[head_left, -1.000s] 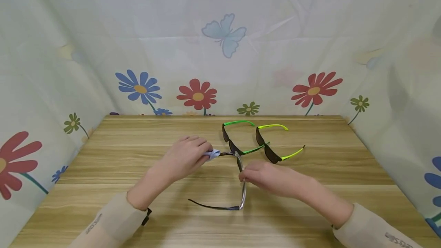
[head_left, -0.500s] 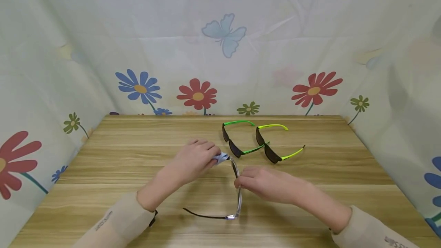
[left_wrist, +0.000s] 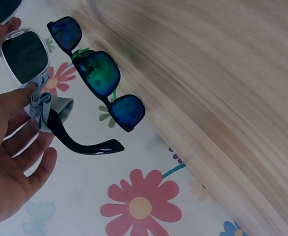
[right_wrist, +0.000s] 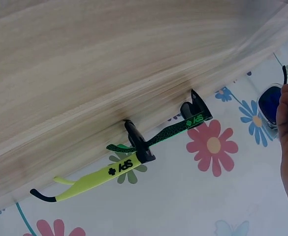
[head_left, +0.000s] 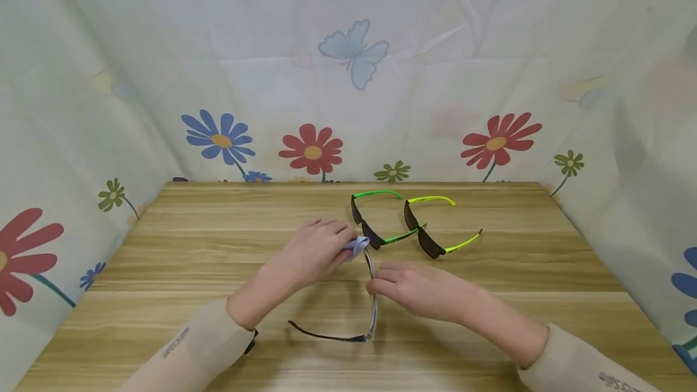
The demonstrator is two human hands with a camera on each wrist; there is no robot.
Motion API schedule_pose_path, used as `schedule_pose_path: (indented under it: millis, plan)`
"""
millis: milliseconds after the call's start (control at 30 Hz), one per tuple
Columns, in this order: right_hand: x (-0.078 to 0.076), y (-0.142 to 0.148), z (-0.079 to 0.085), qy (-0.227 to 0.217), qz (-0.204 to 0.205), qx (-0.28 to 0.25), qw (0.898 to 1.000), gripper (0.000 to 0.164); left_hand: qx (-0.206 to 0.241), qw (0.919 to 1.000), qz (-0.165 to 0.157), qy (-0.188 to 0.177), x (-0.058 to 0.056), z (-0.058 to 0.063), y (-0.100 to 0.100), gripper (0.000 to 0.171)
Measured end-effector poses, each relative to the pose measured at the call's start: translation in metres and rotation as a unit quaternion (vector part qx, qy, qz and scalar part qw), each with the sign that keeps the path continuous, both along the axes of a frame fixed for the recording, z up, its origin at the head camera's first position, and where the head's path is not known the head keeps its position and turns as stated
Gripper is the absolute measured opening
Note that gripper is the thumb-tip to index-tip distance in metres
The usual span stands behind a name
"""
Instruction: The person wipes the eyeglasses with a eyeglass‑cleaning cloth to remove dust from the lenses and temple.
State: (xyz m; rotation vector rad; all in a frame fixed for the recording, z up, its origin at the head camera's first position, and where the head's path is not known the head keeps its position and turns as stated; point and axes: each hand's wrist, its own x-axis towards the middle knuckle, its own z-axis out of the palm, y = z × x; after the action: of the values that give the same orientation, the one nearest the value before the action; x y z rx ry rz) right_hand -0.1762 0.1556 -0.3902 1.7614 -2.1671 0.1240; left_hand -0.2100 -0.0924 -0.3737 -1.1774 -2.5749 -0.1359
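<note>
A pair of clear-framed sunglasses (head_left: pixel 373 319) with dark lenses is held up in front of me, its temples unfolded to the left. My left hand (head_left: pixel 320 248) pinches a light blue cloth (head_left: pixel 357 247) wrapped round the far temple, close to the hinge. In the left wrist view the black tip of that temple (left_wrist: pixel 87 147) sticks out of the cloth, and the thumb presses the cloth against it. My right hand (head_left: pixel 416 286) grips the frame at its middle, between the lenses. The near temple (head_left: pixel 327 336) extends over the wooden table, free of either hand.
Behind the hands, green-armed sunglasses (head_left: pixel 373 236) stand on the wooden table (head_left: pixel 234 216), temples unfolded. To their right are yellow-armed sunglasses (head_left: pixel 431 243), whose front overlaps a green temple in the head view. A flowered curtain (head_left: pixel 348 114) encloses the table's back and sides.
My left hand and the cloth have moved right, along the far temple to the hinge. The clear-framed sunglasses and my right hand have shifted slightly left and nearer to me.
</note>
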Motion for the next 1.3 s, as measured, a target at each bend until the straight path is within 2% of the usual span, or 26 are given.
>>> schedule_pose_path:
  millis: [167,400,900,1300]
  plan:
    - [0.003,-0.002,0.001,0.039,-0.013,0.017,0.999,0.029,0.0,0.9999,0.003,0.015,-0.002,0.0,0.004,0.011]
    - [0.006,-0.005,0.002,0.084,-0.038,0.044,0.995,0.028,-0.015,0.9997,0.009,0.018,-0.005,0.0,0.004,0.013]
    - [0.003,0.007,0.003,0.089,-0.048,0.028,0.994,0.018,-0.013,0.9995,0.029,-0.002,-0.01,-0.007,-0.01,0.012]
    - [-0.001,0.018,0.007,0.076,-0.053,0.032,0.995,0.033,0.007,0.9985,0.045,-0.03,-0.011,-0.007,-0.027,0.011]
